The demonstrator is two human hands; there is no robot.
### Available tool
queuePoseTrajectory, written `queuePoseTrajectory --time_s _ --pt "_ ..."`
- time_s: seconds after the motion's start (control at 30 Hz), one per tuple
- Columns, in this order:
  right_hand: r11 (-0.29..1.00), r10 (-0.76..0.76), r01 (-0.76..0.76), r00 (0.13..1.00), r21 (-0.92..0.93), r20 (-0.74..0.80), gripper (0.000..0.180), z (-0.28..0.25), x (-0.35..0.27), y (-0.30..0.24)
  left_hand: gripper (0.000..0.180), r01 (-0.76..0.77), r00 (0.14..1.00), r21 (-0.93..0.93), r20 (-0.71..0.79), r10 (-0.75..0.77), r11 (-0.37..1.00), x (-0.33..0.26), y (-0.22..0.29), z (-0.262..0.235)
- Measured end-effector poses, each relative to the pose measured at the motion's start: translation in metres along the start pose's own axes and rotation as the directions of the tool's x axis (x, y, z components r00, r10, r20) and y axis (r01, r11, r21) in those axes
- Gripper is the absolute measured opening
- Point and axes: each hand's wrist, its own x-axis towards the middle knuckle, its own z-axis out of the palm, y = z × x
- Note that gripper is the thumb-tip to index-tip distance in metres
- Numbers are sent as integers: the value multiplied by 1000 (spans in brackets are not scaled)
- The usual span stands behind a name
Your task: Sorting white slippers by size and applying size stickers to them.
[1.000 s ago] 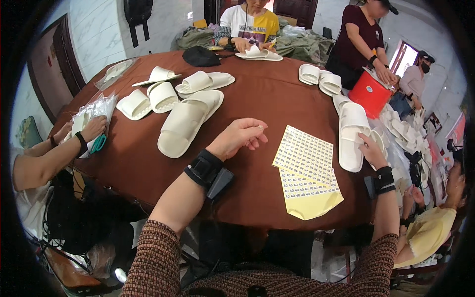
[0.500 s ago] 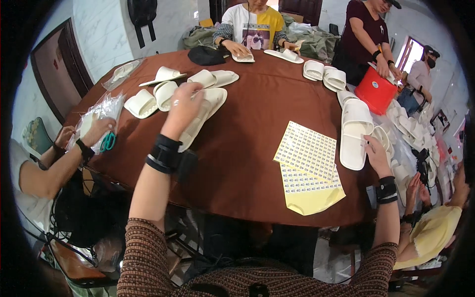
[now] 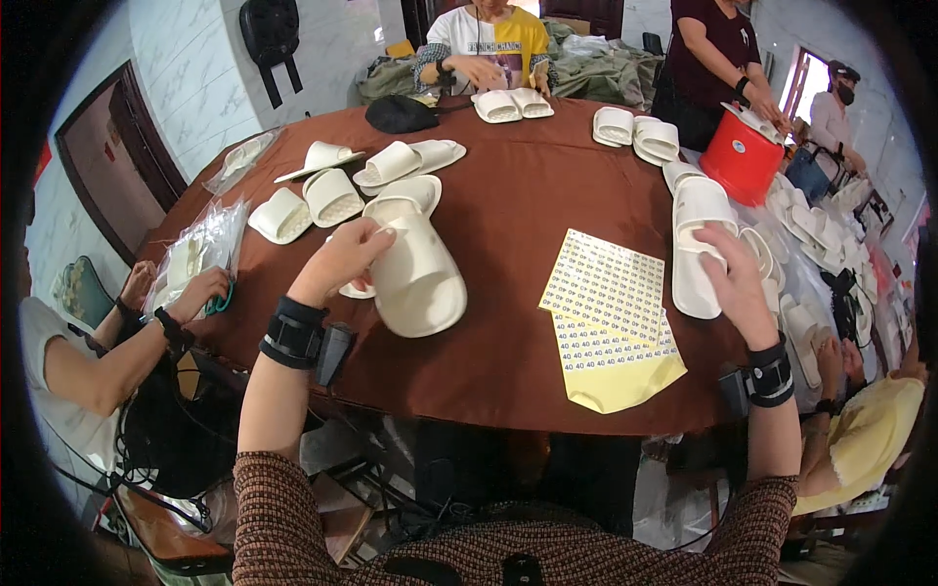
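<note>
My left hand (image 3: 342,259) is closed on a white slipper (image 3: 425,283), pinching its edge. That slipper is tilted up with its broad sole toward me, above the brown-covered table (image 3: 498,361). Just behind it lies another white slipper (image 3: 418,190), partly covered. On the right, my right hand (image 3: 731,269) reaches over a white slipper (image 3: 696,283) lying on the table, thumb and fingers apart at its edge. Two overlapping yellow sheets of printed stickers (image 3: 606,288) lie between my hands, close to the near edge.
Several white slippers (image 3: 330,197) lie at the left and far side. A red bucket (image 3: 741,161) stands at the right, near piled slippers (image 3: 816,230). A person at the left handles a clear plastic bag (image 3: 210,244). A black cap (image 3: 401,112) lies toward the back.
My left hand has picked up a slipper and turned its sole toward me, drawing it nearer. My right hand has moved up over the right slipper. Across the table, two slippers now sit together.
</note>
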Motion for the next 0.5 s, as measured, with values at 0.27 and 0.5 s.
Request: queuePoseTrajectory --time_s 0.27,0.5 --pt "759 76 -381 857 528 509 64 59 -5 -105 25 92 987 -554 158 -4 828 -47 46 77" --pt "856 22 -298 837 422 547 63 73 -1 -104 19 71 975 -607 209 73 792 -60 48 100"
